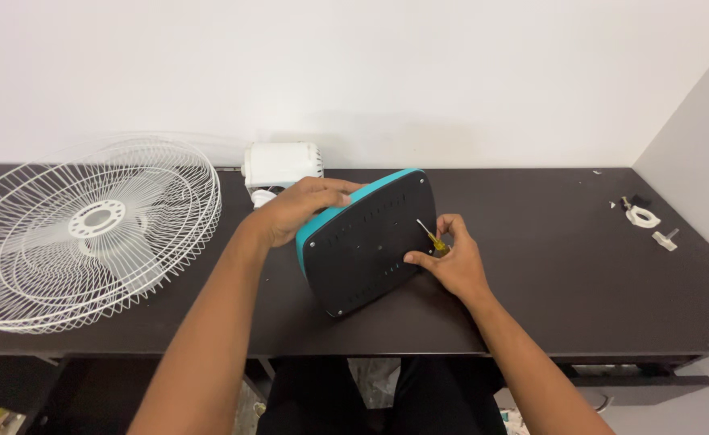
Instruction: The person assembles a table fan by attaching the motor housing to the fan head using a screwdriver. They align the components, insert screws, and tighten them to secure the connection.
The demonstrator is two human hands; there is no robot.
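Observation:
A teal fan base (pixel 368 242) with a dark underside plate stands tipped on edge on the dark table (pixel 564 274), its underside facing me. My left hand (pixel 300 208) grips its upper left edge. My right hand (pixel 449 256) holds a small yellow-handled screwdriver (pixel 433 237), whose metal tip points at the right part of the dark plate. A white fan motor housing (pixel 283 165) lies just behind the base, near the wall.
A white wire fan grille (pixel 89 229) lies flat at the table's left end. Small white plastic parts (pixel 643 216) and a little knob (pixel 665 239) sit at the far right. A drawer (pixel 644 387) hangs slightly open under the right edge.

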